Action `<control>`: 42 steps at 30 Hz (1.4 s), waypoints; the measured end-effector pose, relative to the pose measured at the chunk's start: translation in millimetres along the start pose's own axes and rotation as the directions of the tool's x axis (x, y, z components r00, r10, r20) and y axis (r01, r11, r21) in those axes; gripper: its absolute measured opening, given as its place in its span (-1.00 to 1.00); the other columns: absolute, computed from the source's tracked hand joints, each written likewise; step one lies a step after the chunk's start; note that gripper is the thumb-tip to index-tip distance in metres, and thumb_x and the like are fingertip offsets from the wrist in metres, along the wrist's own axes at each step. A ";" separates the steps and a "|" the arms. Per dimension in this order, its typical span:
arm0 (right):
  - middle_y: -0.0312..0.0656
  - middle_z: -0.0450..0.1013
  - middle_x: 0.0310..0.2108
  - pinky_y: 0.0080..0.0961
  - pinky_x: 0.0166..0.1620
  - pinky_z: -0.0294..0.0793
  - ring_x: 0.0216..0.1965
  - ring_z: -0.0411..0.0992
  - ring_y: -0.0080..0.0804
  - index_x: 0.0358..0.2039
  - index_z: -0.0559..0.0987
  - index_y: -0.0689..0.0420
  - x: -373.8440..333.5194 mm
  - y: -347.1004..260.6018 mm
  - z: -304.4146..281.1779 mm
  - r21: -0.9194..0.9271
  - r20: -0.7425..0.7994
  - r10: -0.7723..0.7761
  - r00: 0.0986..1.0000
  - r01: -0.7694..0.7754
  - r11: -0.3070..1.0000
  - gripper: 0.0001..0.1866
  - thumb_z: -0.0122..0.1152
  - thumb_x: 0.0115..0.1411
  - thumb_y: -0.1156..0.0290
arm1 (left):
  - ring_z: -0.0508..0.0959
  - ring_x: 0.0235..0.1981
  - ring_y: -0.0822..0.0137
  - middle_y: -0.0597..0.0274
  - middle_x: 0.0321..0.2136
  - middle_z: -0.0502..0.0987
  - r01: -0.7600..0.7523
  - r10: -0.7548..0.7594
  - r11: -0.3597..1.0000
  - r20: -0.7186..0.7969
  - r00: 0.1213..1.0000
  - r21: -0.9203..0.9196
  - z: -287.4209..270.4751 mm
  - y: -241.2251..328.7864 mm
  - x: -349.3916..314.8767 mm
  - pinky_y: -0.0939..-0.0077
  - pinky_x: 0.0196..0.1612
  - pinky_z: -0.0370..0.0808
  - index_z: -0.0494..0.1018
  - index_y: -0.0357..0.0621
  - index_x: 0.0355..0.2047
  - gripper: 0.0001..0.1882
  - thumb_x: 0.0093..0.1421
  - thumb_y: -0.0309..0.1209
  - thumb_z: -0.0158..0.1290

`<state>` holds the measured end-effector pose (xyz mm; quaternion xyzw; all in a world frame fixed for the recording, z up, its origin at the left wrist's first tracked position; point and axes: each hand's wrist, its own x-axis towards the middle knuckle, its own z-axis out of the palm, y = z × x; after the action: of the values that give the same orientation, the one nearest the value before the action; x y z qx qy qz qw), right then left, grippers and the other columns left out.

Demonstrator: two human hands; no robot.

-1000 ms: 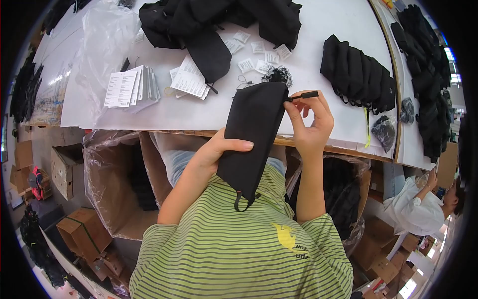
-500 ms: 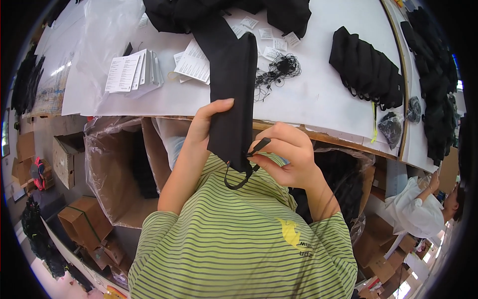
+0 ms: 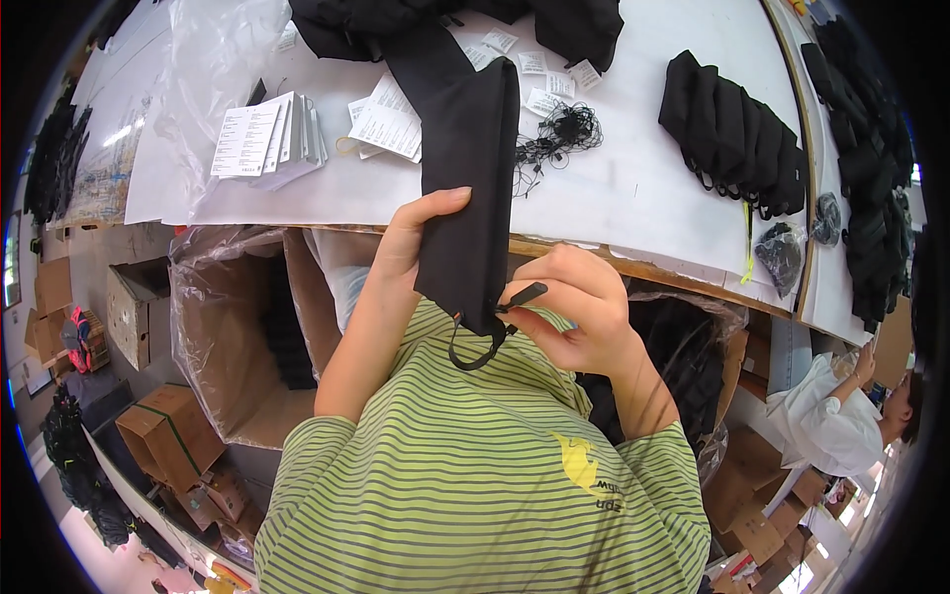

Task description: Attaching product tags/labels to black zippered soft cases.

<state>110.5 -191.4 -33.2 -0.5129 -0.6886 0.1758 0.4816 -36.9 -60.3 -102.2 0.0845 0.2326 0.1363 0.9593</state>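
Note:
A long, folded black fabric piece hangs over the table's near edge, its far end reaching up among other black cloth. My left hand is closed around its left side, with the thumb lying on top. At the lower end is a thin black loop. Beside that loop, my right hand pinches a short black strap between thumb and fingers. The fingers' undersides are hidden, so any smaller part between them does not show.
White printed tags, tangled black cords and a row of folded black pieces lie on the white table. Below its edge stands a plastic-lined carton holding black goods. A person in white sits at far right.
The black fabric piece has shifted very slightly upward, both hands keeping their grip. The short strap's free end sits a little more to the right and lower.

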 end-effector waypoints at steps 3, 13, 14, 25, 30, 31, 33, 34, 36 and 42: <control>-0.23 0.45 -0.38 -0.53 -0.45 0.35 -0.47 0.40 -0.40 -0.41 0.52 0.18 0.3 7.1 -4.3 -0.012 0.019 0.032 0.999 -0.032 0.999 -0.73 0.38 -0.19 0.58 | 0.52 -0.36 0.29 0.07 -0.34 0.48 -0.033 0.033 0.999 0.012 0.999 0.010 3.9 3.6 -1.8 0.48 -0.39 0.55 0.42 -0.32 -0.25 -0.70 0.17 -0.29 0.02; -0.15 0.38 0.04 -0.61 -0.27 0.49 -0.19 0.46 -0.43 -0.03 0.51 0.07 -15.4 5.0 35.7 0.074 -0.298 0.504 0.810 -0.507 0.859 -0.51 0.39 -0.03 0.35 | 0.40 0.06 0.27 0.18 0.03 0.38 -0.326 0.324 0.945 -0.134 0.936 0.008 27.0 -32.7 -2.1 0.24 0.10 0.35 0.23 -0.21 0.10 -0.58 0.31 -0.25 -0.11; -0.14 0.37 0.05 -0.60 -0.22 0.50 -0.12 0.46 -0.39 -0.02 0.51 0.07 -16.2 9.7 41.4 0.035 -0.334 0.462 0.821 -0.479 0.877 -0.49 0.40 -0.03 0.33 | 0.40 0.06 0.27 0.18 0.03 0.38 -0.324 0.323 0.946 -0.133 0.937 0.009 26.2 -37.7 -3.0 0.24 0.10 0.35 0.23 -0.21 0.10 -0.58 0.31 -0.25 -0.11; -0.32 0.48 -0.19 -0.77 -0.38 0.36 -0.41 0.42 -0.70 -0.11 0.54 0.15 -42.1 63.1 16.9 0.621 -0.131 0.806 0.578 -0.586 0.521 -0.67 0.32 0.08 0.39 | 0.46 -0.10 0.37 0.12 -0.03 0.35 -0.408 0.856 0.249 -0.003 0.518 0.878 -33.8 -14.1 3.7 0.52 -0.04 0.41 0.10 -0.18 0.16 -0.36 0.14 -0.43 0.16; -0.32 0.48 -0.36 -0.78 -0.50 0.34 -0.58 0.33 -0.76 -0.16 0.57 0.12 -42.7 63.1 7.3 0.496 -0.169 0.838 0.518 -0.690 0.527 -0.67 0.36 0.04 0.38 | 0.46 -0.19 0.50 0.18 -0.21 0.48 -0.364 0.618 0.480 -0.014 0.786 0.799 -34.8 -3.7 11.0 0.66 -0.16 0.39 0.39 -0.22 -0.09 -0.64 0.11 -0.48 0.18; -0.32 0.48 -0.36 -0.78 -0.50 0.34 -0.58 0.33 -0.76 -0.16 0.57 0.12 -43.8 66.2 6.7 0.495 -0.176 0.839 0.515 -0.690 0.528 -0.67 0.36 0.04 0.38 | 0.46 -0.19 0.50 0.18 -0.21 0.48 -0.364 0.613 0.481 -0.009 0.790 0.798 -32.1 -2.7 12.4 0.66 -0.16 0.39 0.39 -0.22 -0.09 -0.64 0.11 -0.48 0.18; -0.30 0.49 -0.40 -0.76 -0.54 0.33 -0.64 0.34 -0.73 -0.19 0.59 0.11 -45.9 74.0 6.0 0.383 -0.158 0.876 0.456 -0.789 0.480 -0.70 0.36 0.03 0.38 | 0.45 -0.12 0.43 0.14 -0.16 0.48 -0.080 0.572 0.496 -0.255 0.780 0.865 -23.8 0.2 13.6 0.57 -0.13 0.37 0.40 -0.21 -0.09 -0.66 0.11 -0.48 0.15; -0.30 0.49 -0.40 -0.76 -0.54 0.33 -0.64 0.34 -0.73 -0.19 0.59 0.11 -47.1 76.0 6.2 0.383 -0.166 0.877 0.451 -0.790 0.479 -0.70 0.36 0.03 0.38 | 0.45 -0.12 0.43 0.14 -0.16 0.48 -0.080 0.565 0.496 -0.251 0.786 0.865 -20.3 -1.6 16.0 0.57 -0.13 0.37 0.40 -0.21 -0.09 -0.66 0.11 -0.48 0.15; -0.27 0.50 -0.42 -0.77 -0.56 0.33 -0.66 0.36 -0.68 -0.20 0.60 0.12 -47.1 77.9 8.5 0.420 -0.209 0.864 0.457 -0.756 0.502 -0.71 0.36 0.04 0.36 | 0.40 -0.01 0.25 0.10 -0.05 0.46 0.074 0.746 -0.600 0.524 0.412 0.797 -10.8 -10.0 20.0 0.33 -0.02 0.31 0.40 -0.19 -0.05 -0.64 0.12 -0.48 0.11; -0.31 0.49 -0.39 -0.79 -0.55 0.35 -0.59 0.33 -0.77 -0.10 0.56 0.20 -52.4 87.9 6.6 0.650 -0.149 0.897 0.415 -0.643 0.406 -0.70 0.15 0.22 0.31 | 0.06 0.27 -0.10 -0.05 0.23 0.14 -0.414 0.066 -0.556 0.535 0.842 0.721 31.1 -61.0 7.4 -0.10 0.27 -0.08 0.22 -0.18 0.16 -0.42 0.17 -0.23 0.02</control>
<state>152.7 -199.5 -126.3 -0.6616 -0.1406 0.4224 0.6035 -2.4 -119.0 -91.8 0.9218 0.1005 0.1084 0.3584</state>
